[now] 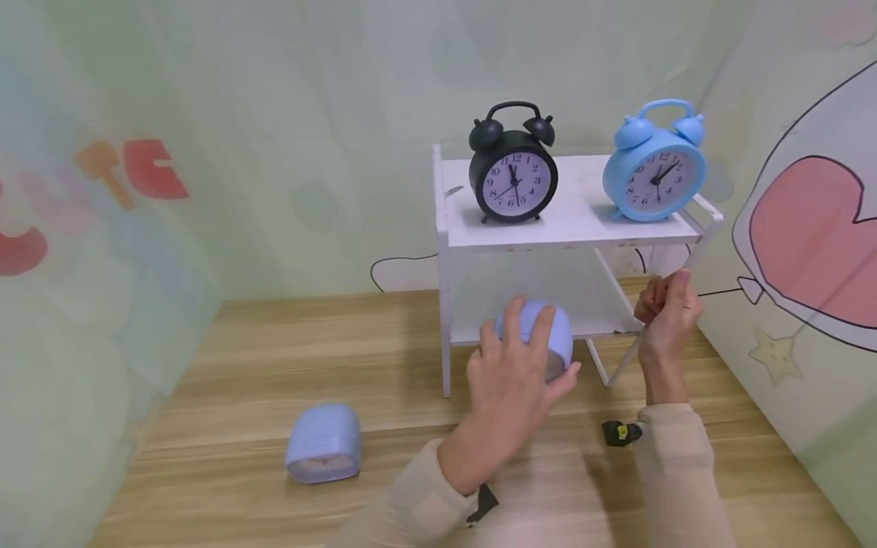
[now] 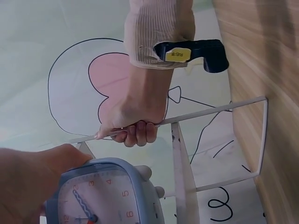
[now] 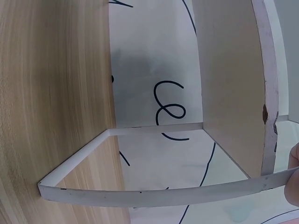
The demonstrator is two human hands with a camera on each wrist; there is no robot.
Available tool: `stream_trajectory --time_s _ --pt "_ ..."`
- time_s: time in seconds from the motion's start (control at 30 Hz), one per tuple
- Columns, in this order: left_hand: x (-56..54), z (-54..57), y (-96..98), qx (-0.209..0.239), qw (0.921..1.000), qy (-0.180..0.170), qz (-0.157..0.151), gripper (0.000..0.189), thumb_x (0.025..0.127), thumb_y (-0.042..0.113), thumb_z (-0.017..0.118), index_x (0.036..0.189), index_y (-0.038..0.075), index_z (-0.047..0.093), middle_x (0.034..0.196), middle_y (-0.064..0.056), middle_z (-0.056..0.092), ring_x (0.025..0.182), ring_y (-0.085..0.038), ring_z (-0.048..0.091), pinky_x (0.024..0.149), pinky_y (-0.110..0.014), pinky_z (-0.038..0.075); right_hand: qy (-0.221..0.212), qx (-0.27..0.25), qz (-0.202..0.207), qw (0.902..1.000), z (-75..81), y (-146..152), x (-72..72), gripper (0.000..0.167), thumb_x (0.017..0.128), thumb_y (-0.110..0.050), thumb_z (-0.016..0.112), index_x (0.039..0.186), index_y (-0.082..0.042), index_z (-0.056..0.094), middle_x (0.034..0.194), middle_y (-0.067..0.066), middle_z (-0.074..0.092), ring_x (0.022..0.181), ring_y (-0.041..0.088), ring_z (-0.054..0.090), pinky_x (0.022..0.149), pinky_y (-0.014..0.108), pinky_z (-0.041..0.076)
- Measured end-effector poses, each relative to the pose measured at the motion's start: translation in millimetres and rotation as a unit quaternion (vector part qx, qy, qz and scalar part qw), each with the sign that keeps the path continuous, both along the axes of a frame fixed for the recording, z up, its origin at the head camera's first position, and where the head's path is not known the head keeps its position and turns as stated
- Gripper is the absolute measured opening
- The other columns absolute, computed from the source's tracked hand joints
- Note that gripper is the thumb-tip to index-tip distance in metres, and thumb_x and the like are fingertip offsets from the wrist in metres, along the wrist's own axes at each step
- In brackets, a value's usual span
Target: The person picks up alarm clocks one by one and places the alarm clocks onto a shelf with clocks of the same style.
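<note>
- The held clock (image 1: 563, 335), lilac with a rounded body, is in the left hand (image 1: 510, 377) at the front of the lower board (image 1: 596, 326); whether it touches the board, I cannot tell.
- The left hand's grip is wide: fingers spread over the top of the held clock, thumb by its right front. In the left wrist view the dial shows orange numerals, with two small pale bumps on the body's side.
- The right hand (image 1: 668, 312) has its fingers curled round the right front post of the white rack (image 1: 444, 304), below the upper board (image 1: 582, 221); the left wrist view shows this grip plainly.
- Dark chips mark the lower board's front edge in the right wrist view.
- On the upper board stand two twin-bell clocks, well apart: the black clock (image 1: 515, 183) at left, the blue clock (image 1: 655, 179) at right, dials to the front.
- The second lilac clock (image 1: 324, 441) sits left of the rack, on the wood-grain table (image 1: 226, 365), its dial toward the person.
- Beige sleeves (image 1: 678, 464) cover both forearms.
- The pale green wall (image 1: 308, 190) stands behind; to the right are a drawn heart balloon (image 1: 808, 202) and a yellow star (image 1: 779, 355).
</note>
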State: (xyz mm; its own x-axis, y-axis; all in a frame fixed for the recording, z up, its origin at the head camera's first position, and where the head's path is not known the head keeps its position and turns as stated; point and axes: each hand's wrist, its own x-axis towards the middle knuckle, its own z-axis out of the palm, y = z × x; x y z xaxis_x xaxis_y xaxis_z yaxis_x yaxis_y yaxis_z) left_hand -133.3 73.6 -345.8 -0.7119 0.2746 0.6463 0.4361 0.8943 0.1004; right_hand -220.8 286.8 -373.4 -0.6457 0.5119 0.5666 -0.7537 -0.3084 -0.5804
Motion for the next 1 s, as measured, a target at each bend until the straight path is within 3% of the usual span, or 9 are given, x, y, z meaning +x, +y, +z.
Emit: stream_trajectory --time_s 0.23,0.43,0.53,1.0 --pt "-4.6 9.4 12.6 -0.007 0.9993 0.035 0.008 0.069 0.079 0.067 0.068 0.133 0.025 0.058 0.134 -0.011 0.052 0.09 -0.033 0.064 0.046 -0.031 0.052 -0.005 -0.003 -0.008 1.0 0.4 -0.1 -0.1 0.053 0.108 -0.025 0.044 0.064 0.0 0.026 0.052 0.004 0.024 0.044 0.009 0.015 0.042 0.024 0.006" --pt "-10.2 15.0 24.5 -0.017 0.9996 0.015 0.015 0.069 0.08 0.069 0.065 0.133 0.026 0.056 0.135 -0.011 0.05 0.091 -0.033 0.063 0.048 -0.031 0.053 -0.006 -0.012 -0.009 0.9999 0.2 -1.8 -0.2 0.054 0.107 -0.025 0.045 0.063 0.001 0.026 0.052 0.004 0.026 0.044 0.009 0.015 0.042 0.025 0.005" --pt "-13.3 15.7 31.1 -0.026 0.9992 0.021 0.022 0.069 0.081 0.07 0.064 0.134 0.027 0.055 0.134 -0.011 0.049 0.092 -0.032 0.062 0.05 -0.031 0.053 -0.006 -0.014 -0.01 0.9998 0.1 -1.6 -0.5 0.054 0.107 -0.025 0.045 0.063 0.0 0.026 0.052 0.004 0.026 0.043 0.009 0.015 0.043 0.025 0.005" --pt "-24.8 14.7 58.3 -0.046 0.9984 0.004 0.034 0.07 0.081 0.071 0.062 0.135 0.027 0.052 0.135 -0.01 0.047 0.092 -0.032 0.06 0.051 -0.031 0.053 -0.008 0.022 -0.029 0.9993 -2.7 1.8 -2.0 0.054 0.107 -0.028 0.046 0.063 0.0 0.029 0.052 0.004 0.031 0.042 0.009 0.02 0.042 0.025 0.009"
